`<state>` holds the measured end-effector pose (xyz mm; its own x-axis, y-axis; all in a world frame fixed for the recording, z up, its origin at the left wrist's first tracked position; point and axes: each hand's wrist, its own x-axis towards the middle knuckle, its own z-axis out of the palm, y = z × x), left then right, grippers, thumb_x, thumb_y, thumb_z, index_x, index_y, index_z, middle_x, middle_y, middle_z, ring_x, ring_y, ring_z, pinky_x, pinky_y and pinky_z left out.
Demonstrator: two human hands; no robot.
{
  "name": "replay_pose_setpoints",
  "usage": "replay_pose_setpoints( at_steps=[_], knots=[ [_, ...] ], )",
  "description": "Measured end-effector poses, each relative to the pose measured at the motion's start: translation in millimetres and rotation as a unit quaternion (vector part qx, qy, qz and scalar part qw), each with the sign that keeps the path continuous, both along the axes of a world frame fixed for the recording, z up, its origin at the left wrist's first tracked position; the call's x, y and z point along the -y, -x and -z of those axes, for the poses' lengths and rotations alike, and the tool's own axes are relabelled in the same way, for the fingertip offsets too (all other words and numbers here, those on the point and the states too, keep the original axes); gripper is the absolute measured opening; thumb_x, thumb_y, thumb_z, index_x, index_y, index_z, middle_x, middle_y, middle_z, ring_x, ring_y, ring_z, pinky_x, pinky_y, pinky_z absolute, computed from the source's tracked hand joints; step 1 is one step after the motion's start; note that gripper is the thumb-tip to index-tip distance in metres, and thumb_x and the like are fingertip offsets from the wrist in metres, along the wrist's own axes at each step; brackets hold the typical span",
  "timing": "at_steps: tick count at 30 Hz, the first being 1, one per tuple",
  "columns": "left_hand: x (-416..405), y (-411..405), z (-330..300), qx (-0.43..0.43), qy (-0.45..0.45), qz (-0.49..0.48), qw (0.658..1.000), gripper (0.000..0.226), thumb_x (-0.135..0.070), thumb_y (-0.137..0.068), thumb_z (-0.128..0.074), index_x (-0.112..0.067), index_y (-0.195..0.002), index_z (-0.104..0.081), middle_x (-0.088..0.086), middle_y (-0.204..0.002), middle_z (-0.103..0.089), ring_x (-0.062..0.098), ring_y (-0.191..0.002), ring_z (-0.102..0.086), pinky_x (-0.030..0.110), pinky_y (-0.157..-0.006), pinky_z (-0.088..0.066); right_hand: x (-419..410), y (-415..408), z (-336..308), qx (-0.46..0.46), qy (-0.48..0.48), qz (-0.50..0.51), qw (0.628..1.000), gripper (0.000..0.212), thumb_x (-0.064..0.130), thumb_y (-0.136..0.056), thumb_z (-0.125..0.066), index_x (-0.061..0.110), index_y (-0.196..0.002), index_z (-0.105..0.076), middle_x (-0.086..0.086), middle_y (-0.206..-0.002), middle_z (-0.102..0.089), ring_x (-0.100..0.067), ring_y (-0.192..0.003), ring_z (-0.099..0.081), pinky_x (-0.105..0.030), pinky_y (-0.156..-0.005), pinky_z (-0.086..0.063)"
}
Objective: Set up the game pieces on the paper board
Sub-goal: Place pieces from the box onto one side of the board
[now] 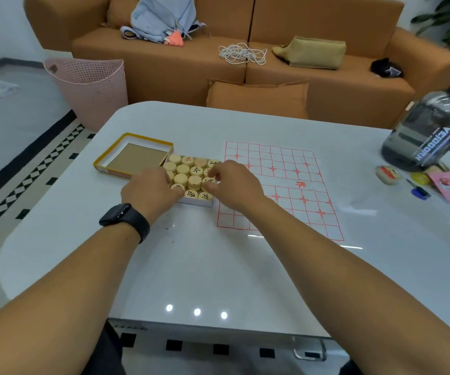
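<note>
i'm watching both hands working over the open box of xiangqi pieces (190, 177). the right hand (233, 185) is curling its fingers onto the discs along the box's right edge, seemingly pinching one, though i can't tell if it's lifting clear. the left hand (151, 192), wearing a black smartwatch (122, 216), is resting on the box's near-left corner with fingers bent against the pieces; whether it's holding any i can't tell. the round wooden pieces are sitting packed in rows inside the box. its yellow-rimmed lid (134, 155) is lying just beside it on the left. the red-lined paper board (280, 185) is lying flat just right of the box, bare of pieces. the white table (218, 266) is showing open surface toward me. a dark water jug (429, 131) and small items are sitting near the far right edge.
</note>
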<state>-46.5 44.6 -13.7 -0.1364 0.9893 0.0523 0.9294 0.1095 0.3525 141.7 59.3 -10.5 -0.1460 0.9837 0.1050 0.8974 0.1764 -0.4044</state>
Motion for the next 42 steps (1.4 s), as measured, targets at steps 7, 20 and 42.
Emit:
replay_pose_setpoints(
  at_steps=[7,20,42],
  knots=[
    [-8.3,-0.2,4.1,-0.034,0.005,0.030,0.999,0.023,-0.046,-0.074,-0.064,-0.023,-0.070,-0.062,-0.002,-0.079,-0.062,0.022,-0.073,-0.061,0.027,-0.058,-0.045,-13.4,9.2,-2.9,0.060,0.036,0.042,0.997,0.027,0.040,-0.084,-0.066,0.018,-0.098,-0.073,0.002,-0.092,-0.065,-0.018,-0.082,-0.062,-0.028,-0.061,-0.049],
    [-2.2,-10.8,-4.9,-0.007,-0.065,0.062,0.996,0.022,-0.046,-0.079,-0.065,-0.027,-0.090,-0.066,-0.008,-0.083,-0.065,0.020,-0.081,-0.061,0.030,-0.063,-0.047,-7.1,-3.3,-12.2,0.032,0.005,0.049,0.998,0.032,0.041,-0.083,-0.068,0.014,-0.099,-0.073,0.000,-0.094,-0.069,-0.019,-0.084,-0.066,-0.034,-0.067,-0.055],
    [33.8,-54.5,9.4,0.136,-0.020,0.223,0.965,0.032,-0.043,-0.089,-0.072,-0.032,-0.118,-0.064,-0.016,-0.104,-0.066,0.003,-0.085,-0.059,0.028,-0.074,-0.049,82.0,-105.1,5.0,0.045,0.042,0.018,0.998,0.037,0.045,-0.094,-0.062,0.026,-0.125,-0.069,0.013,-0.113,-0.069,-0.009,-0.100,-0.060,-0.028,-0.079,-0.052]
  ],
)
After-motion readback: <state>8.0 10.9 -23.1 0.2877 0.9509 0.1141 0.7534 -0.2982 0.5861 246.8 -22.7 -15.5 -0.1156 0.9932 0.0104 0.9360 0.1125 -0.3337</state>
